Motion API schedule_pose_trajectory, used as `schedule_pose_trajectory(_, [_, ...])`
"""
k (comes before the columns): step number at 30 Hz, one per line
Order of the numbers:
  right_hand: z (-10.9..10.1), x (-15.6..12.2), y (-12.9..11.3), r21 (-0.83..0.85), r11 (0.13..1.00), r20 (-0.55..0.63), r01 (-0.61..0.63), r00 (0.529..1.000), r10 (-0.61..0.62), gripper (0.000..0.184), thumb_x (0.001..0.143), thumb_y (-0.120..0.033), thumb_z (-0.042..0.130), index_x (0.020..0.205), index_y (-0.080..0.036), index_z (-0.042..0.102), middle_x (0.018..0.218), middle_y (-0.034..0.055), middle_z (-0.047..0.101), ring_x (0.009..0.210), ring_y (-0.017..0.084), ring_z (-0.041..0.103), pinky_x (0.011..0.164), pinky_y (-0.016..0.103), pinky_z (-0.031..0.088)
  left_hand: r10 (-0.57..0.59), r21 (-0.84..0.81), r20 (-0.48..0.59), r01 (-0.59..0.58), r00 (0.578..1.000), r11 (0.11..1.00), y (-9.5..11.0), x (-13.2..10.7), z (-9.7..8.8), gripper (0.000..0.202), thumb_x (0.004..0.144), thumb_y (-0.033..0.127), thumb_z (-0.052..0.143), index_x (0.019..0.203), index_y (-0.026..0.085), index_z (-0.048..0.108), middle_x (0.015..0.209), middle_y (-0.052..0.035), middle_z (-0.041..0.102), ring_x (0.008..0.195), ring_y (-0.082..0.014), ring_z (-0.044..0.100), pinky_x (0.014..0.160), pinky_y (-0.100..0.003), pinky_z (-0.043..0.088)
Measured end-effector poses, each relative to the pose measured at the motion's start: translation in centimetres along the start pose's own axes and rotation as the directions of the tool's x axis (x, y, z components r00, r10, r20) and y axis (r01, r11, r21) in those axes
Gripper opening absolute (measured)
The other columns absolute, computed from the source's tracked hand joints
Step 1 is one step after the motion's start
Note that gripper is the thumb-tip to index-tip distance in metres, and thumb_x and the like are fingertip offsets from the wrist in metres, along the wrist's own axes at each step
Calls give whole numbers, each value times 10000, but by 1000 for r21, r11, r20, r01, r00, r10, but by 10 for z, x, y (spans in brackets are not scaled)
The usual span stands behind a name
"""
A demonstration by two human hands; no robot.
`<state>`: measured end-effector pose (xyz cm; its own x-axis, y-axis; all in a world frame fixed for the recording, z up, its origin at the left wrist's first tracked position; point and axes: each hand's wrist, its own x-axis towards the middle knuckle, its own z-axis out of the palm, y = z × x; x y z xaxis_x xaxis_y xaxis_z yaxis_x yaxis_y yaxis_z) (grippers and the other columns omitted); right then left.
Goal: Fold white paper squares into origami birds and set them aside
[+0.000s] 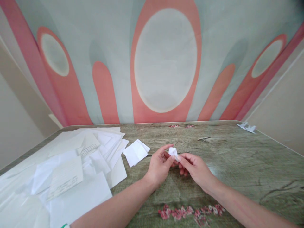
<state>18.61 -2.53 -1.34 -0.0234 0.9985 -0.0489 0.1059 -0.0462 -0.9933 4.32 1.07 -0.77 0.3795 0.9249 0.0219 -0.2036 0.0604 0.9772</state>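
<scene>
Two-handedly pinching small paper [173, 151] with left hand [158, 165] and right hand [196, 168] closed, seemingly folding, probably needing careful creasing next.

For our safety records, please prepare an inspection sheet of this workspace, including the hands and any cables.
Surface: wood-patterned table, with pink flower pattern.
Job's things: small folded white paper, held at the fingertips.
Clutter: loose white papers spread at left; small sheets beside them; white pieces at far right corner.
Hands: left hand and right hand both pinch the folded paper.
Cables: nothing seen.
Surroundings: coral-and-grey backdrop behind table.
</scene>
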Motion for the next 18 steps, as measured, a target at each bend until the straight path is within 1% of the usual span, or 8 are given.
schedule_pose_trajectory(11, [1, 0, 2, -49, 999, -1, 24, 1000, -24, 344, 815, -499, 490, 757, -166, 559, 566, -26, 533, 492, 104, 520, 452, 214, 390, 2, 14, 14, -2, 1000, 1000, -1, 0, 1, 460, 731, 214, 614, 1168, 155, 482, 689, 23, 522, 646, -119, 576, 619, -249, 471])
schedule_pose_trajectory(15, [1, -1, 2, -71, 997, 5, 24, 1000, -24, 357, 812, -515, 482, 729, -174, 547, 551, -27, 530, 482, 107, 514, 452, 218, 395, 6, 66, 8, -6, 1000, 998, -2, 1, 0, 502, 720, 219, 618, 1192, 170, 455, 709, 17, 519, 653, -115, 546, 571, -225, 469])
schedule_pose_trajectory(18, [2, -1, 1, -96, 995, -5, 32, 999, -33, 354, 813, -513, 482, 718, -177, 542, 551, -26, 529, 485, 110, 518, 454, 218, 395, -3, 118, -15, 5, 1000, 993, -3, 2, 0, 469, 701, 264, 642, 1127, 151, 485, 767, -11, 562, 655, -115, 522, 522, -203, 445])
